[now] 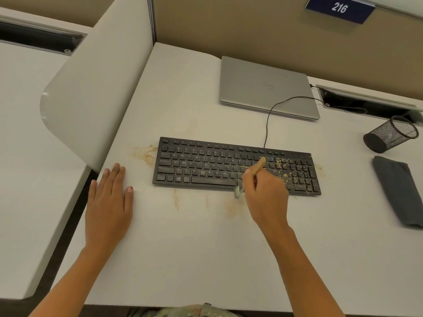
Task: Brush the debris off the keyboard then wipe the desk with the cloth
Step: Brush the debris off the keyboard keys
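A black keyboard (206,165) lies across the middle of the white desk (183,248). Tan debris (295,177) covers its right-hand keys, and more crumbs (145,154) lie on the desk to its left and in front of it. My right hand (265,197) grips a small brush (257,167) with a wooden handle. The pale bristles (238,192) sit at the keyboard's front edge. My left hand (109,202) rests flat on the desk, left of the keyboard. A folded dark grey cloth (398,191) lies at the right edge.
A shut silver laptop (265,88) sits behind the keyboard, and the keyboard's cable (267,120) runs to a slot at the back right. A black mesh pen cup (389,135) lies on its side near the cloth. A curved white divider (96,99) borders the desk's left.
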`<state>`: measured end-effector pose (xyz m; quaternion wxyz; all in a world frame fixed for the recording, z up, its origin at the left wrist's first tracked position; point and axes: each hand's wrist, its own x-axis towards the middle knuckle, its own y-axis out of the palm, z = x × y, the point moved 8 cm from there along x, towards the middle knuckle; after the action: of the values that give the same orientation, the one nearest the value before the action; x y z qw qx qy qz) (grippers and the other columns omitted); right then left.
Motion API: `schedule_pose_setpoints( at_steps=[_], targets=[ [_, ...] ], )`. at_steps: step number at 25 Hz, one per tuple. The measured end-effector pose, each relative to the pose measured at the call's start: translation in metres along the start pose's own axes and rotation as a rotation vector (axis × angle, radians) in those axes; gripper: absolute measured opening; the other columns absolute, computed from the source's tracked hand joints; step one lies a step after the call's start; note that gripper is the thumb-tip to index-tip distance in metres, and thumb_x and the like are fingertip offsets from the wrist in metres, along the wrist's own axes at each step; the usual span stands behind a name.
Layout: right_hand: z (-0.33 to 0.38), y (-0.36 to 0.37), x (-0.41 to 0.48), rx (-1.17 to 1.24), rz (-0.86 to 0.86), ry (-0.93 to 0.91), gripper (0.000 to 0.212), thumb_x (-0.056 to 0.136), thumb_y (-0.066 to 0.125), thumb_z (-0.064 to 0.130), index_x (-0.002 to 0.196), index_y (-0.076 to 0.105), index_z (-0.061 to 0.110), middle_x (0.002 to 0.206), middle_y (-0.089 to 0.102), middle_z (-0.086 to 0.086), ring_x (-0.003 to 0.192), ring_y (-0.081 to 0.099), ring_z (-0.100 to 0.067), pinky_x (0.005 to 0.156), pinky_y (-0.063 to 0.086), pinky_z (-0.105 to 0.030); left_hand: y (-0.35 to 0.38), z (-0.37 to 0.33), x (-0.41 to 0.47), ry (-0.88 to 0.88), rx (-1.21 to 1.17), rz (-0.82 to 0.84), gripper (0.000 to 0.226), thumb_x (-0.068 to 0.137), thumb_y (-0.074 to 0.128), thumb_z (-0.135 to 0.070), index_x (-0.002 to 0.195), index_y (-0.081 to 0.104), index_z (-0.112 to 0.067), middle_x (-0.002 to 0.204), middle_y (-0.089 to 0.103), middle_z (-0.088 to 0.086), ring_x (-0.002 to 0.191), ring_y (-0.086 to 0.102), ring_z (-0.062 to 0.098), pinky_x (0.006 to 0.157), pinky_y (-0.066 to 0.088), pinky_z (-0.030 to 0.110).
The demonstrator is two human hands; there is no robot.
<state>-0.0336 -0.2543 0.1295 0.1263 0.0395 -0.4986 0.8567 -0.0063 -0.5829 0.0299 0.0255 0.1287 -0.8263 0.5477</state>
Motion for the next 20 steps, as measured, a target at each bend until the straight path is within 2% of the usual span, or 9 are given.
schedule_pose_setpoints(
  at_steps=[3,5,7,9,10,12,14,17,20],
  targets=[
    [0.011,0.007,0.005,0.126,0.079,-0.139,0.025,0.101,0.046,0.026,0.086,0.065,0.021,0.085,0.062,0.012,0.076,0.057,-0.008,0.059,0.044,-0.028,0.001,0.002,0.000,-0.007,0.000,0.006,0.062,0.100,0.022,-0.038,0.152,0.034,-0.006,0.158,0.033,0.009,0.149,0.023,0.026,0.123,0.012,0.046],
    [0.012,0.011,0.007,0.167,0.157,-0.192,0.020,0.100,0.049,0.024,0.089,0.067,0.024,0.094,0.064,0.014,0.086,0.060,-0.008,0.066,0.049,-0.032,0.001,0.002,0.000,-0.007,0.000,0.009,0.062,0.100,0.022,-0.038,0.152,0.033,-0.006,0.159,0.032,0.009,0.149,0.023,0.025,0.123,0.011,0.045],
    [0.002,0.005,0.012,-0.063,0.169,-0.170,0.021,0.100,0.048,0.024,0.086,0.063,0.025,0.089,0.063,0.012,0.083,0.059,-0.011,0.063,0.048,-0.032,0.002,0.001,0.001,-0.008,-0.003,0.013,0.063,0.100,0.021,-0.039,0.152,0.033,-0.007,0.159,0.031,0.008,0.149,0.022,0.024,0.123,0.010,0.044],
    [-0.012,-0.011,0.018,-0.269,0.111,-0.136,0.022,0.100,0.045,0.021,0.086,0.062,0.023,0.085,0.060,0.010,0.079,0.057,-0.015,0.058,0.042,-0.029,0.001,0.001,0.001,-0.009,-0.004,0.013,0.063,0.100,0.021,-0.039,0.152,0.033,-0.007,0.159,0.031,0.008,0.150,0.022,0.024,0.123,0.009,0.043],
    [-0.018,-0.018,0.019,-0.252,0.075,-0.107,0.021,0.100,0.045,0.021,0.089,0.063,0.022,0.086,0.060,0.009,0.078,0.056,-0.016,0.057,0.040,-0.029,0.001,0.002,0.000,-0.011,-0.003,0.012,0.062,0.100,0.021,-0.039,0.152,0.033,-0.007,0.159,0.031,0.008,0.150,0.022,0.024,0.123,0.009,0.043],
    [-0.025,-0.021,0.018,-0.031,0.053,-0.020,0.021,0.100,0.047,0.026,0.092,0.066,0.022,0.089,0.063,0.009,0.077,0.057,-0.015,0.062,0.043,-0.032,0.001,0.003,0.000,-0.012,-0.002,0.014,0.062,0.100,0.022,-0.038,0.153,0.033,-0.007,0.159,0.031,0.008,0.149,0.022,0.024,0.123,0.009,0.043],
    [-0.029,-0.014,0.016,0.119,0.077,0.081,0.026,0.100,0.046,0.033,0.093,0.068,0.020,0.083,0.065,0.006,0.072,0.058,-0.015,0.062,0.046,-0.033,0.001,0.003,0.000,-0.010,-0.003,0.016,0.062,0.100,0.022,-0.038,0.153,0.032,-0.007,0.159,0.031,0.008,0.150,0.022,0.024,0.123,0.009,0.042],
    [-0.040,-0.017,0.015,-0.022,0.047,0.197,0.042,0.101,0.040,0.035,0.074,0.059,0.009,0.058,0.055,-0.001,0.054,0.050,-0.020,0.048,0.035,-0.030,0.002,0.000,0.001,-0.004,-0.003,0.017,0.062,0.100,0.022,-0.038,0.153,0.032,-0.007,0.159,0.031,0.007,0.150,0.021,0.023,0.123,0.008,0.041],
    [-0.038,-0.021,0.016,0.020,0.001,0.182,0.041,0.102,0.040,0.033,0.070,0.055,0.011,0.053,0.047,0.002,0.049,0.043,-0.016,0.047,0.028,-0.027,0.000,0.001,0.000,-0.008,0.002,0.010,0.062,0.100,0.021,-0.038,0.153,0.032,-0.008,0.159,0.031,0.007,0.150,0.020,0.023,0.123,0.007,0.040]
  ],
)
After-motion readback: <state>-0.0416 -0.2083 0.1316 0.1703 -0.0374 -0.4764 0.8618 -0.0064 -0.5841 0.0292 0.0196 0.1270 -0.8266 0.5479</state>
